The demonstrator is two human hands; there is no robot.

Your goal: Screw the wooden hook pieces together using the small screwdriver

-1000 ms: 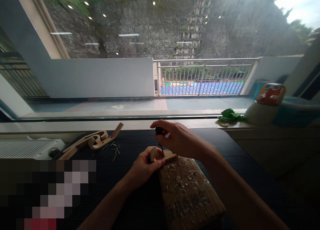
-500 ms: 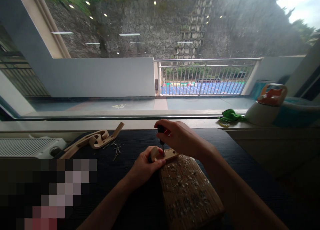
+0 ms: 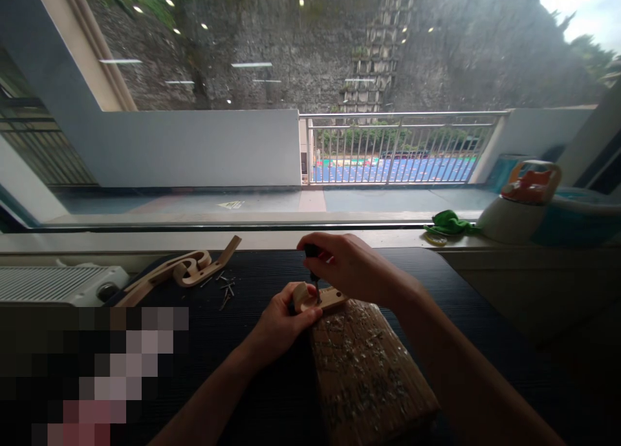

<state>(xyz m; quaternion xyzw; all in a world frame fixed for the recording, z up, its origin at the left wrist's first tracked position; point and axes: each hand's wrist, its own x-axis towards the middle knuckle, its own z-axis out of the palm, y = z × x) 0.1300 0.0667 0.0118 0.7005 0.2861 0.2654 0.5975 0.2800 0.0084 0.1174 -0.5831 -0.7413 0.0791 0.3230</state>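
My right hand [image 3: 347, 265] is closed round the dark handle of a screwdriver [image 3: 311, 252], which points down. Its metal shaft meets a small curved wooden piece [image 3: 330, 297] with holes in it. My left hand [image 3: 286, 313] grips the curled end of that piece, thumb in front and fingers behind. The piece rests on the far end of a wooden block [image 3: 363, 362], whose top is strewn with many small metal bits, perhaps screws or staples. Whether a screw sits under the screwdriver's tip is too small to tell.
Curved wooden strips [image 3: 194, 268] lie on the dark table [image 3: 272, 265] at the left, beside several loose screws or nails [image 3: 226, 286]. A white radiator [image 3: 63, 284] stands at far left. On the windowsill at right are a green cloth [image 3: 449, 223] and a white container [image 3: 514, 207].
My right hand and the screwdriver have turned and tipped very slightly. The left hand keeps its hold on the wooden piece, with the view shifted a little.
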